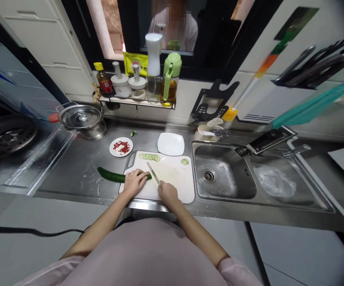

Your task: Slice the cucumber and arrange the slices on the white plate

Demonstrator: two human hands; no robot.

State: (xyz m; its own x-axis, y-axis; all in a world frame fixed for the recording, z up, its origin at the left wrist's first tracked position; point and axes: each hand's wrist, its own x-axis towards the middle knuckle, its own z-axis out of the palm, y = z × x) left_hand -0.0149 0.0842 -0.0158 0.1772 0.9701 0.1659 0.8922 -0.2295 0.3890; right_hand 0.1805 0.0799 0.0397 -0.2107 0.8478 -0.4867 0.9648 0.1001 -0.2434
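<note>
My left hand [134, 181] presses down on a long green cucumber [110, 175] that lies across the left edge of a white cutting board [174, 176]. My right hand [168, 193] grips the handle of a knife [153, 173], whose blade points up and left toward the cucumber's cut end beside my left fingers. A row of cucumber slices [149, 157] lies along the board's far edge. One more slice [184, 161] sits at the board's far right corner.
A small plate of chopped red chilli [121, 147] and an empty white plate [171, 143] stand behind the board. A lidded steel pot [84, 119] is at the left, a condiment rack [137, 85] at the back, a double sink [223, 174] at the right.
</note>
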